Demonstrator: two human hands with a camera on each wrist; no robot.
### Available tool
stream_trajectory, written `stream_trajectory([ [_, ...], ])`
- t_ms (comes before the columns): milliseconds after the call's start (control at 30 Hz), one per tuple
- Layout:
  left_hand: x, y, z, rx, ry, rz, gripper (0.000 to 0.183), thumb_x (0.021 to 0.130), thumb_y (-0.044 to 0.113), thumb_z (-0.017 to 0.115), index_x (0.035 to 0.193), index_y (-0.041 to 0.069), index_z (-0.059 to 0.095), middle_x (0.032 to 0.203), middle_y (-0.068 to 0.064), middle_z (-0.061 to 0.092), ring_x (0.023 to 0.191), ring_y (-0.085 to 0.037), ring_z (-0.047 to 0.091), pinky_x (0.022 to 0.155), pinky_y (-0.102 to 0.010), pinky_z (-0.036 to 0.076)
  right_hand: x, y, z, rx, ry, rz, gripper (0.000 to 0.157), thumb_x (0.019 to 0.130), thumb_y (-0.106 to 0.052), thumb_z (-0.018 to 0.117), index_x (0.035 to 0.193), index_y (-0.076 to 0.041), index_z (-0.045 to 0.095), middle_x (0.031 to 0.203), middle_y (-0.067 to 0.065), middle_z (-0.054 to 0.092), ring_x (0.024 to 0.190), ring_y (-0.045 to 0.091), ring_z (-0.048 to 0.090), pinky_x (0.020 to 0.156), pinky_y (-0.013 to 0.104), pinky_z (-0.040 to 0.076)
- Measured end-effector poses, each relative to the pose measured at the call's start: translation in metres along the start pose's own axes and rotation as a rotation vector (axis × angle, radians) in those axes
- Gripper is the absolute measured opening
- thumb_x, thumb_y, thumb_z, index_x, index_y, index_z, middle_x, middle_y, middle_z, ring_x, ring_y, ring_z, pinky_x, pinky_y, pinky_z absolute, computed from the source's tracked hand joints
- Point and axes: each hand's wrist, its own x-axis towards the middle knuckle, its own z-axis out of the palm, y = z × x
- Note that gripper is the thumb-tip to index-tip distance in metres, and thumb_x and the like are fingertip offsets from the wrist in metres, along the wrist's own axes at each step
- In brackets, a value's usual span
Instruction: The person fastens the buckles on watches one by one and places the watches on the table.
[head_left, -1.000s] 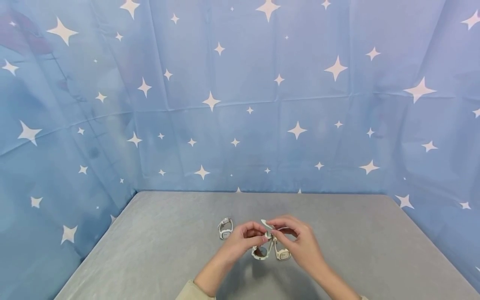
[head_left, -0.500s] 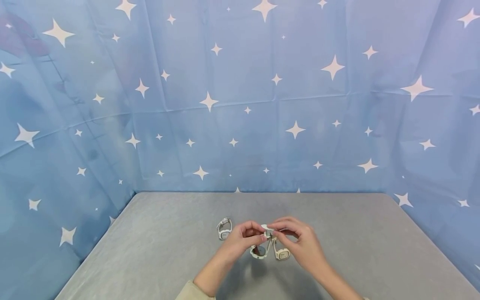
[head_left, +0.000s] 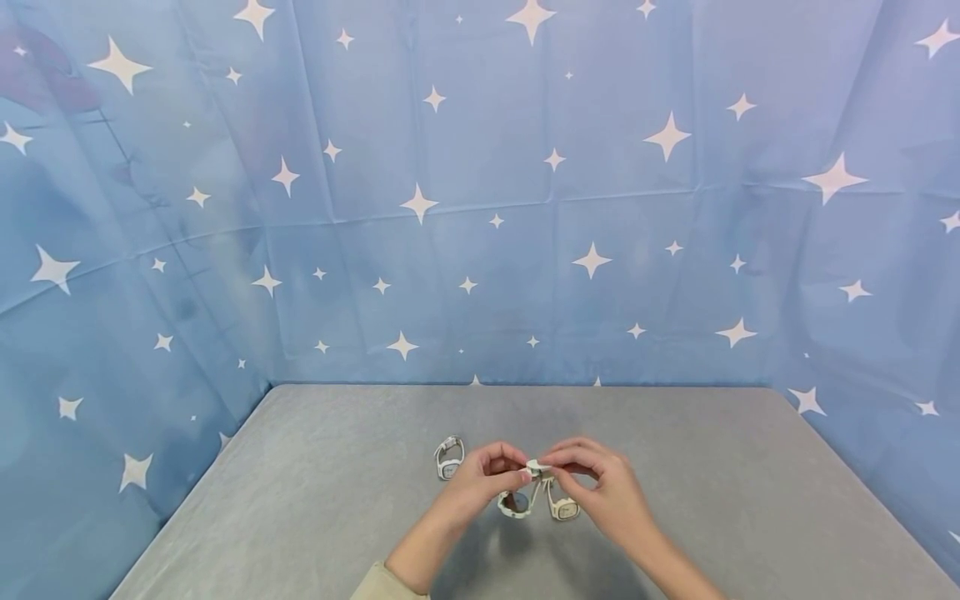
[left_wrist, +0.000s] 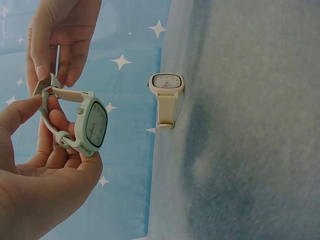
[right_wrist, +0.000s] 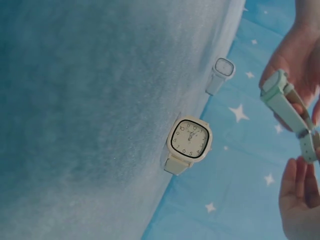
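Observation:
Between the two hands hangs a pale green wristwatch [left_wrist: 95,125], its square dial facing outward in the left wrist view. My left hand [head_left: 480,483] pinches its strap near the buckle, fingers curled behind the band. From the other side, my right hand [head_left: 607,487] pinches the free end of the strap [right_wrist: 307,147] between thumb and fingertips. The strap forms a loop, its end lying at the buckle; fingers partly cover the exact fit. On the table, near the right hand, lies a cream wristwatch [head_left: 564,508], its strap looped.
A white wristwatch [head_left: 449,458] lies on the grey table [head_left: 337,483], left of and beyond my left hand. A blue cloth with white stars [head_left: 480,250] hangs behind the table and along its sides.
The strap end in my right hand has tipped down and come closer to my left fingers at the buckle. The watches on the table stay put.

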Motion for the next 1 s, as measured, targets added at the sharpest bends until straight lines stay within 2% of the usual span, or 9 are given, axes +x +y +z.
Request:
stream_trajectory([
  [300,-0.0007,-0.0005,0.0003,-0.001,0.012,-0.006,0.024,0.091,0.008,0.067,0.109,-0.007,0.061,0.083,0.008,0.066,0.073,-0.009,0.055,0.067,-0.023,0.05,-0.0029,0.0004,-0.0007,0.004,0.0,0.033,0.024,0.085,0.007,0.071,0.095,-0.014,0.076,0.095,0.002,0.071,0.089,-0.001,0.065,0.076,0.02,0.059],
  [600,-0.0004,0.0002,0.0002,0.004,0.016,0.002,0.027,0.091,0.007,0.067,0.11,-0.01,0.06,0.083,0.009,0.067,0.073,-0.006,0.055,0.068,-0.022,0.05,-0.0027,0.0009,-0.0004,0.004,0.002,0.029,0.025,0.084,0.008,0.072,0.094,-0.014,0.076,0.093,0.002,0.071,0.088,0.0,0.065,0.075,0.021,0.059],
  [800,-0.0007,0.0007,0.0015,0.013,0.014,0.006,0.028,0.091,0.006,0.068,0.111,-0.012,0.06,0.087,0.005,0.069,0.075,-0.006,0.058,0.068,-0.021,0.051,-0.0025,0.0002,-0.0004,-0.028,-0.011,0.017,0.025,0.083,0.008,0.073,0.093,-0.015,0.077,0.093,0.0,0.07,0.088,0.0,0.065,0.075,0.023,0.06],
  [1000,-0.0001,0.0006,0.0024,0.041,0.016,0.005,0.027,0.091,0.007,0.069,0.111,-0.01,0.062,0.088,0.004,0.069,0.077,-0.007,0.059,0.067,-0.021,0.051,-0.0029,0.0015,-0.0001,-0.086,-0.02,0.05,0.028,0.081,0.009,0.074,0.091,-0.017,0.077,0.094,-0.006,0.067,0.085,0.002,0.065,0.074,0.022,0.06],
])
